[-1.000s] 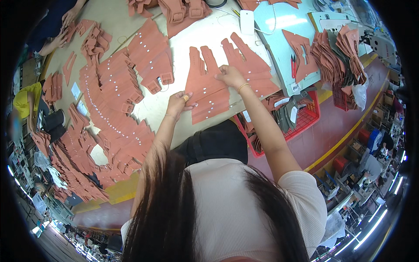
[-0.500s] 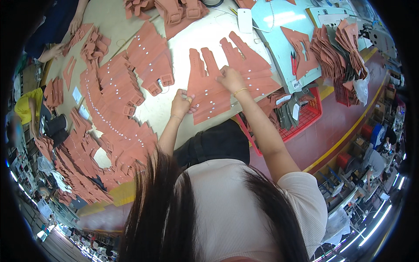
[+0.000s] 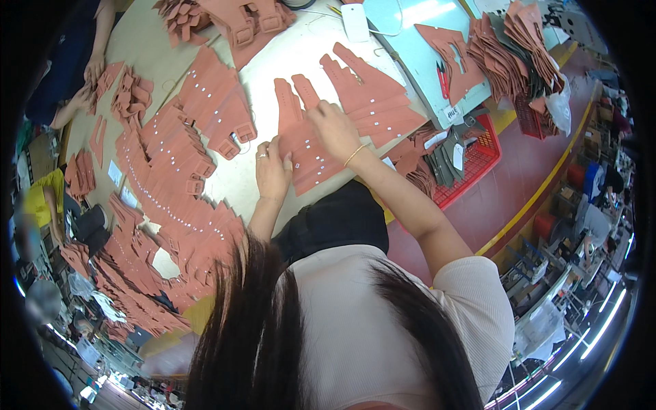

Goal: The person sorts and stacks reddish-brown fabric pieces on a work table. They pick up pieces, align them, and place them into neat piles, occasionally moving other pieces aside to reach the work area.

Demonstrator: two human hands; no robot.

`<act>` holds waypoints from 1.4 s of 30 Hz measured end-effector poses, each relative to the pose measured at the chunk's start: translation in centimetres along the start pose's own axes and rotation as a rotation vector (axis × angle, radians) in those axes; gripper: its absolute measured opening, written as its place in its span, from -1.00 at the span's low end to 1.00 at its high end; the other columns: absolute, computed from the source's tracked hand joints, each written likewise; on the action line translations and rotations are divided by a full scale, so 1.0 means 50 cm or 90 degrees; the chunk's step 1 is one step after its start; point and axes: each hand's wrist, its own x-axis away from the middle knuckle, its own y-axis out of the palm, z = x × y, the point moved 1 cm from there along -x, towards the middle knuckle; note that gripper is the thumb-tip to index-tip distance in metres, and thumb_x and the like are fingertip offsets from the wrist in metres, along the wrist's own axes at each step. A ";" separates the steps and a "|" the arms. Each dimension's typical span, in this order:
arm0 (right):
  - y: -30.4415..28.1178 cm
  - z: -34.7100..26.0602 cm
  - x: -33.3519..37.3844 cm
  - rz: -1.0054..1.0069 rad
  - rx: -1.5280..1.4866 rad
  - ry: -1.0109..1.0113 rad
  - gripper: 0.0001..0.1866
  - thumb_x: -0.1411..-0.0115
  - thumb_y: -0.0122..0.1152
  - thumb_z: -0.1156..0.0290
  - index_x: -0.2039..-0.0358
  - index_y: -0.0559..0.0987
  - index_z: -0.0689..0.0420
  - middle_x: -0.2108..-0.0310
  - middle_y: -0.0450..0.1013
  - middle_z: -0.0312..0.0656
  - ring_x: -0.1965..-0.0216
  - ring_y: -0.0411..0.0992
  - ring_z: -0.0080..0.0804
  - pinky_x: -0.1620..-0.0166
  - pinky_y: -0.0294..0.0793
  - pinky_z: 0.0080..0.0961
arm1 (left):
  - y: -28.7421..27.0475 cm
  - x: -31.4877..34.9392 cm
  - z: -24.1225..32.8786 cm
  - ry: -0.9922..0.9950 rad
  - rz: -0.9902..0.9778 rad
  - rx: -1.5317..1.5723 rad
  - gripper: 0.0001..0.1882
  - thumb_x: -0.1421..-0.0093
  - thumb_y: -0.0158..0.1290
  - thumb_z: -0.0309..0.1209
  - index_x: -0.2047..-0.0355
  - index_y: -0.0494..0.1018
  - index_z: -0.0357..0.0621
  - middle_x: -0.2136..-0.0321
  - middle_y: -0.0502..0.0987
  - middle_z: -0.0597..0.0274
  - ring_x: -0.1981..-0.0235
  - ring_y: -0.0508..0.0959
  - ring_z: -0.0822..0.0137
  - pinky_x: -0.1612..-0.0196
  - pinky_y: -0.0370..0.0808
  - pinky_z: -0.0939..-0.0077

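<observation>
Fingers [image 3: 320, 113] of the right hand [image 3: 334, 135] curl over the red-brown strapped pieces [image 3: 311, 166] on the pale table [image 3: 264, 85], any pinch hidden, while the left hand [image 3: 272, 176] has thumb and fingers parted at their left edge, gripping nothing visible. Thin, light and bendy by their look, these pieces probably suit an edge hold; both forearms converge from below.

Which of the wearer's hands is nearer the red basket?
Right. The right hand is over the reddish-brown pieces on the table, with the red basket off to its right. The left hand is at their left edge, farther away.
</observation>
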 end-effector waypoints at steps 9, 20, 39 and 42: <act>0.041 0.016 0.098 0.003 0.078 -0.190 -0.58 -0.09 0.03 0.42 0.00 0.50 0.12 -0.07 0.32 -0.09 -0.16 0.24 -0.15 -0.22 0.22 -0.24 | 0.071 0.010 -0.030 0.265 -0.081 -0.190 -0.25 -0.22 0.00 -0.15 -0.34 0.02 -0.13 -0.36 -0.05 -0.02 -0.37 -0.03 -0.01 -0.35 -0.05 0.03; 0.085 0.033 0.132 -0.013 0.112 -0.182 -0.45 -0.08 0.09 0.38 -0.15 0.40 0.05 -0.30 0.12 -0.03 -0.35 0.00 -0.11 -0.36 -0.02 -0.18 | 0.072 0.070 -0.119 0.354 -0.076 -0.315 -0.23 -0.16 -0.01 0.10 -0.31 0.13 0.11 -0.37 -0.05 0.07 -0.38 -0.07 0.03 -0.33 -0.11 -0.14; 0.082 -0.031 0.222 -0.184 -0.122 -0.258 -0.80 0.02 0.14 0.41 0.32 0.59 0.06 0.27 0.52 -0.23 0.14 0.47 -0.29 0.09 0.42 -0.29 | 0.017 0.177 -0.159 0.310 -0.029 -0.189 -0.38 -0.15 0.12 -0.32 -0.22 0.23 -0.05 -0.29 0.03 -0.18 -0.32 0.01 -0.21 -0.30 0.02 -0.14; 0.079 -0.032 0.227 -0.083 -0.053 -0.174 -0.66 -0.01 0.15 0.35 0.15 0.54 0.05 0.34 0.53 -0.22 0.20 0.50 -0.29 0.16 0.45 -0.33 | 0.025 0.173 -0.168 0.297 -0.015 -0.179 -0.34 -0.07 0.16 -0.37 -0.21 0.26 -0.01 -0.31 0.05 -0.08 -0.33 0.01 -0.14 -0.31 0.02 -0.14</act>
